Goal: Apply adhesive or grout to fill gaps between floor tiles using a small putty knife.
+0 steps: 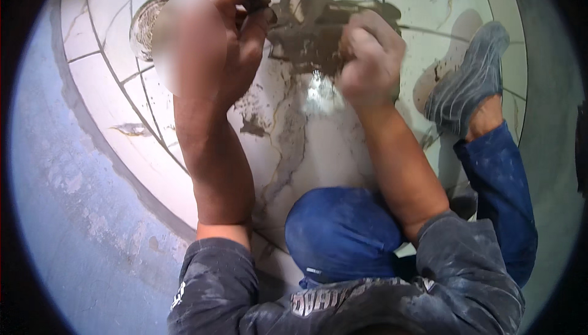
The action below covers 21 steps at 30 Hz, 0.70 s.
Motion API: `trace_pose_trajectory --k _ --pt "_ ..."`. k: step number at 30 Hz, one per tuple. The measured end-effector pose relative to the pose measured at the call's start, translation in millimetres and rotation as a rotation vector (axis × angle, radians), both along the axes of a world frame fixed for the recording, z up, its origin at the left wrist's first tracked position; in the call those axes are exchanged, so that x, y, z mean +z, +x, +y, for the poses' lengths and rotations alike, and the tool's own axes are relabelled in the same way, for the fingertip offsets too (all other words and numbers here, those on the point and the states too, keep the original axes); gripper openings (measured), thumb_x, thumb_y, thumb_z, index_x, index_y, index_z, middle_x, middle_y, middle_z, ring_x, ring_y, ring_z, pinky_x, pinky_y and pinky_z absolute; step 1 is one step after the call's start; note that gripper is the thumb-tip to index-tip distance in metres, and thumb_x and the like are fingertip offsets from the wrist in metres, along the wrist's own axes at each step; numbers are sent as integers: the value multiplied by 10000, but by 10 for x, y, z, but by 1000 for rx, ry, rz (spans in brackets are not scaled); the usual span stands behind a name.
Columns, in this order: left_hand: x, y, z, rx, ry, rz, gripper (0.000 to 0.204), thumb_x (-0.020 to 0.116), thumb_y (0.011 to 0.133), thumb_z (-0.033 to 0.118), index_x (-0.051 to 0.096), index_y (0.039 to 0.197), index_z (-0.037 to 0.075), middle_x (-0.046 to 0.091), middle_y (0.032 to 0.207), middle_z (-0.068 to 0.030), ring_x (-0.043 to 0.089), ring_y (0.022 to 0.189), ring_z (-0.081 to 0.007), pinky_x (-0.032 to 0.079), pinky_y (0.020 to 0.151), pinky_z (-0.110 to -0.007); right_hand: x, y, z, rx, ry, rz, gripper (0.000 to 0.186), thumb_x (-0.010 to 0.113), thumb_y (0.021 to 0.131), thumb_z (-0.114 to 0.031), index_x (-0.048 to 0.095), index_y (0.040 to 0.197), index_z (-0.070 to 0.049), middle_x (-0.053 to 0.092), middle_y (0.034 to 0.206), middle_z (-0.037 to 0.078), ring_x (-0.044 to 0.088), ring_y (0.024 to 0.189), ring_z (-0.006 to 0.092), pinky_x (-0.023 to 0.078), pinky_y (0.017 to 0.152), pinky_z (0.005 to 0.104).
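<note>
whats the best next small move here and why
Perhaps sweep the right hand leftward through the brown smear: it is at the smear's right side, the smear's edges look ragged, and brown flecks dot the tiles nearby.

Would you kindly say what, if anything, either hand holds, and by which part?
I cannot tell: the right hand is a blurred fist, and the left hand shows no clear object.

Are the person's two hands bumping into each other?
Apart. The head view shows a stretch of the dark patch between the left hand and the right hand.
</note>
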State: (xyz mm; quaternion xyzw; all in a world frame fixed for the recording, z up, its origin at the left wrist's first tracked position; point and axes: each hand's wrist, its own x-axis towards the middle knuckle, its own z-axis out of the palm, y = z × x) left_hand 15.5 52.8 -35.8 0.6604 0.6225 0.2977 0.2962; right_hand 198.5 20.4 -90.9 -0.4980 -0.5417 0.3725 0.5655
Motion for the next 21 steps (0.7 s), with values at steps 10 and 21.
trace_pose_trajectory --k 10,21 --pt "-88 32 -5 -52 3 -124 114 684 846 20 655 955 7 727 827 -125 706 759 -176 515 678 -293 -145 23 43 42 19 -96 284 513 875 -173 438 657 -7 371 563 35 353 519 121 300 475 312" --pt "-188 192 -8 -102 141 -295 76 669 845 -8 651 919 -1 701 785 -103 685 738 -166 515 677 -295 -53 86 -72 56 -117 23 236 455 880 -162 458 688 -25 429 629 23 351 575 94 297 533 260"
